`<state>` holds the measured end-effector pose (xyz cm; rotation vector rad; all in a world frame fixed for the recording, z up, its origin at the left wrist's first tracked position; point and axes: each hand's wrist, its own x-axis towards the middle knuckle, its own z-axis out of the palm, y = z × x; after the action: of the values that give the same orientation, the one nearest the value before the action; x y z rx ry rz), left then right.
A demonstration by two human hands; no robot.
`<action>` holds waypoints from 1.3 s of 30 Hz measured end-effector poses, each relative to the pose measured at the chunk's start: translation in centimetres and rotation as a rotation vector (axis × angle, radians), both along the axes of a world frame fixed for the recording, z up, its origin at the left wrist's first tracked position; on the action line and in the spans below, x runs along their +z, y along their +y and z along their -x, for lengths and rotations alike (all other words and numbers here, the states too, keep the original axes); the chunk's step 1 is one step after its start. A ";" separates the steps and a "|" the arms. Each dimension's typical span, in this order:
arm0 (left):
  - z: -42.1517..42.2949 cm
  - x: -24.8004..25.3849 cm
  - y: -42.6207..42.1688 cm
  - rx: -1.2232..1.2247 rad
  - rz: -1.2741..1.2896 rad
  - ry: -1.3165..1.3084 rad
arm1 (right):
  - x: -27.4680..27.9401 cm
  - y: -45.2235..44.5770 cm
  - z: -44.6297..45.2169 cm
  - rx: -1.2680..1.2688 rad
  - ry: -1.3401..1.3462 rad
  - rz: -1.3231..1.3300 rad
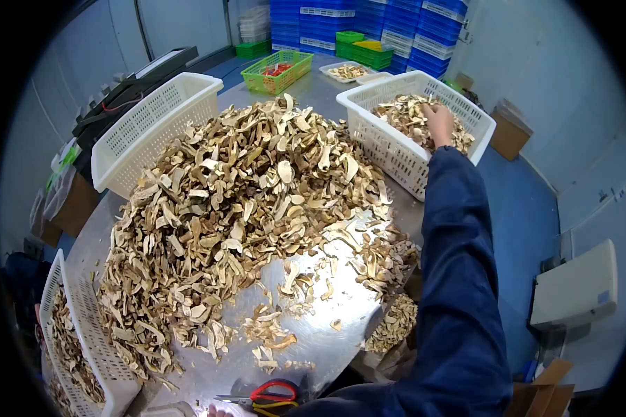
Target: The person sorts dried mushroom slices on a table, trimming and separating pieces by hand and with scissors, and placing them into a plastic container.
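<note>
Right hand: the right hand (pixel 439 124), in a dark blue sleeve (pixel 459 243), is resting over the mushroom slices (pixel 403 115) inside the far right basket (pixel 389 149), fingers pointing down and inward
Right grip: the fingers are bending close together at the slices; whether they are pinching one, I cannot tell
Left hand: only a small part of the left hand (pixel 219 412) is showing at the bottom edge, near the scissors (pixel 257 396); state of its grip, cannot tell
Slices: they are filling much of the far right basket and also lying in a large pile (pixel 257 181) on the metal table (pixel 351 340), with loose pieces scattering toward the near edge
Other baskets: a far left basket (pixel 167 128) is standing beside the pile; a near left basket (pixel 108 347) is holding more slices
Handling: the slices are appearing dry, so in my judgement light, fairly stiff, hardly slippery, and liable to snap at thin edges
Where to hold: the thicker middle is offering the safest hold, under a light fingertip pinch
</note>
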<state>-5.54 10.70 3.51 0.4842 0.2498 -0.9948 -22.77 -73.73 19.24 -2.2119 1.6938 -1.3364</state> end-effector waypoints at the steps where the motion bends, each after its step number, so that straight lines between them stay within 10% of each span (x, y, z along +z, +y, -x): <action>1: -1.0 -1.8 0.0 -0.024 -0.108 0.039 | 1.0 1.7 -0.9 0.152 -0.097 0.001; 3: -0.2 4.8 -9.6 -0.082 -0.788 -0.024 | 1.7 8.9 -3.9 0.644 -0.236 0.035; 5: -2.1 -0.2 -11.3 -0.344 -0.162 -0.222 | 1.8 20.0 -6.8 1.137 -0.311 -0.256; 9: 1.2 9.9 -22.3 -0.542 -0.146 -0.055 | -1.1 38.3 -8.6 1.873 0.012 -0.260; 14: -1.2 4.4 -20.0 -0.697 0.132 0.196 | -3.9 45.9 -7.9 1.765 0.365 -0.195; 15: -1.5 2.5 -17.6 -0.618 0.132 0.287 | -5.3 45.5 -7.1 1.695 -0.038 -0.366; 16: -2.1 1.3 -15.6 -0.593 -0.196 -0.304 | -5.0 44.5 -6.6 1.587 -0.042 -0.487; 18: -3.0 2.3 -12.6 -0.408 -0.287 -0.563 | -7.0 43.5 -6.0 1.352 -0.162 -0.459; 19: -3.0 3.9 -11.9 -0.225 0.005 -0.280 | -6.0 44.7 -5.2 1.258 -0.089 -0.452; 23: -2.9 5.1 -7.9 -0.015 -0.200 -0.400 | -10.0 51.8 -4.5 1.460 0.203 -0.619; 32: -0.8 4.9 -6.2 0.012 -0.312 -0.475 | -14.4 63.0 -5.7 1.490 0.539 0.048; 39: -0.4 6.3 -5.5 0.042 -0.057 -0.332 | -11.3 60.5 -7.0 1.479 0.519 -0.904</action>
<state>-5.17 5.17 9.81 0.6837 -0.0095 -0.8532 -15.73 -13.27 7.94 -2.1787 0.1342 0.3119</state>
